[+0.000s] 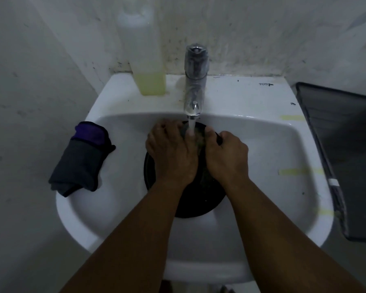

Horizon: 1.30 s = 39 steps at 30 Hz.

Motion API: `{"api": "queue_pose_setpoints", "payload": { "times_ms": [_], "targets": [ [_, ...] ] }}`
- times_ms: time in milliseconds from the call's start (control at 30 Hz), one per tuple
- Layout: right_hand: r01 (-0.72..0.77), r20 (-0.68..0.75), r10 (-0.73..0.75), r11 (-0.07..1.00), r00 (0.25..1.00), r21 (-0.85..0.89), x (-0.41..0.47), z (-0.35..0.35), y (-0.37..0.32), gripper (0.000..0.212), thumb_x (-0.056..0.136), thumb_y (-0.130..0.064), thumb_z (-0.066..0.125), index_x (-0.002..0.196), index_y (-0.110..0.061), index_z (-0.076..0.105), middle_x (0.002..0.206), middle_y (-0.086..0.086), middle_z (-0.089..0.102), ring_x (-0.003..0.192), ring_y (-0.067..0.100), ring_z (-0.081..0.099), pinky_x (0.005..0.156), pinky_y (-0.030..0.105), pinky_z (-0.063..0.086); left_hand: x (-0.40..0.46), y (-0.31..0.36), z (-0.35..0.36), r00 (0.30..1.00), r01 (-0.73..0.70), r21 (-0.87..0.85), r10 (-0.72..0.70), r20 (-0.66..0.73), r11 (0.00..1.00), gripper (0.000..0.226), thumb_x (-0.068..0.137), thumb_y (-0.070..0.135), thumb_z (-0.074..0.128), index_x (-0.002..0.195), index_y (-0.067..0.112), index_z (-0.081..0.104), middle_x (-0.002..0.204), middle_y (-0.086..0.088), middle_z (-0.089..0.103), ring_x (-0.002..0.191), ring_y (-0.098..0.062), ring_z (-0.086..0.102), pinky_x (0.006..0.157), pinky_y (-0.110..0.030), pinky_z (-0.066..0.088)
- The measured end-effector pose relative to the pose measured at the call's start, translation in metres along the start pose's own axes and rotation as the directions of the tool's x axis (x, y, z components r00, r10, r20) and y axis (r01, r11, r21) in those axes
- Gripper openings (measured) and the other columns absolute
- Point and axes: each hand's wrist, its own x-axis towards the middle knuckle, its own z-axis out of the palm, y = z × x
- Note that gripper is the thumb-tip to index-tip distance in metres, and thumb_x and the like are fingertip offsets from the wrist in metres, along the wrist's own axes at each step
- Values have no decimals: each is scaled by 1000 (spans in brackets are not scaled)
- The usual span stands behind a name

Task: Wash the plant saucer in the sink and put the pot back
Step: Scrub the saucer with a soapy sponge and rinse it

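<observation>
A person is washing a round, black plastic plant saucer [190,199] in a white ceramic wall-hung sink [262,144], tilting it up toward the running chrome tap [195,81] so that the stream of water [191,125] is falling onto its upper face. The right hand [226,157] is gripping the saucer's far right rim, fingers clamped over the edge with the thumb on top, apparently to steady it against the flow. The left hand [171,153] is lying across the saucer's face, fingers reaching flat into the stream, seemingly rubbing dirt loose; how tightly they are pressing cannot be told. A folded grey and purple cloth [80,157] is resting on the sink's left rim, probably waiting for drying. A clear plastic bottle of yellowish liquid [148,60] is standing beside the tap, and a dark mesh tray [347,155] is sitting to the right. The pot is not in view.
</observation>
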Motion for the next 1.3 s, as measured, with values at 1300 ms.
{"api": "queue_pose_setpoints", "payload": {
  "times_ms": [1300],
  "targets": [
    [465,-113,-469,883,876,-62,-76,-43,-15,41,104,-45,53,72,-22,40,52,-13,37,42,7,40,42,15,27,-8,-8,-34,921,379,-534,-247,302,756,60,108,50,13,110,3,49,118,-18,42,104,2,38,106,-4,24]
  ]
}}
